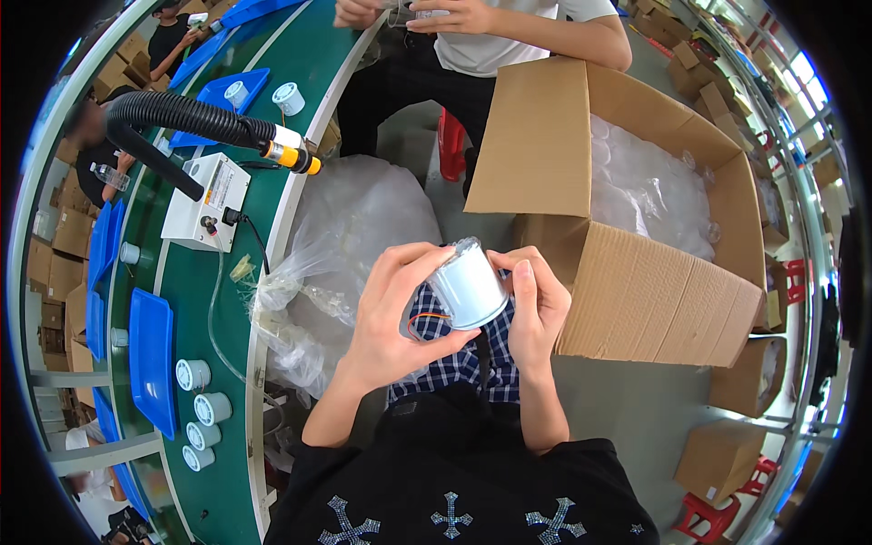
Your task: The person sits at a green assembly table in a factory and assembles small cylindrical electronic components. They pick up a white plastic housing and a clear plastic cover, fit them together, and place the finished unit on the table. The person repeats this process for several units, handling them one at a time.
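Pinched between thumb and fingers of left hand (386, 309), touched by curled right hand (538, 313): white cylinder (470, 289), tilted, between both hands. Left of cylinder: translucent bag (368, 204), green worktop (232, 468). Right of cylinder: open carton (654, 300).

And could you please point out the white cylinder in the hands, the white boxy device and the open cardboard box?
White cylinder (472, 289), head view: middle of its curved side.
White boxy device (195, 218), head view: its white casing.
Open cardboard box (658, 298), head view: its near flap.
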### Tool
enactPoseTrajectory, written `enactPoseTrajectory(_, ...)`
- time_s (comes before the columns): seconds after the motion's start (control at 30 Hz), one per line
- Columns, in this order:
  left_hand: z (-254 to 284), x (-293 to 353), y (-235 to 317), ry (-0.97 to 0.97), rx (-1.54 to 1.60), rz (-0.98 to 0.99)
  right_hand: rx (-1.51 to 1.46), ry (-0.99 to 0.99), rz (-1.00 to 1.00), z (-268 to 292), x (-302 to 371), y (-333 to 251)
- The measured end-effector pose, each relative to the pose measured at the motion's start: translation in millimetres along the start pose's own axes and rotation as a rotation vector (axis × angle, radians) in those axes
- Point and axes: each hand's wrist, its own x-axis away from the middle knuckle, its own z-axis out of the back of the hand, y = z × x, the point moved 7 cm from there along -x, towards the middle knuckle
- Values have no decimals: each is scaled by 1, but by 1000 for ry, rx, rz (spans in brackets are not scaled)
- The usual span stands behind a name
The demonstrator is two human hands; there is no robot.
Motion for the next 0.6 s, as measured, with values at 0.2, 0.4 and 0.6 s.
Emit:
enactPoseTrajectory(0.2,1,1,3,-4,-64,-24,-28,-77,33,-2,2,0)
enactPoseTrajectory(0.4,-4,6,6,60,-193,-103,46,-164,40,-17,6,0)
enactPoseTrajectory(0.6,-4,5,3,124,-172,-102,-169,-269,-57,-15,6,9)
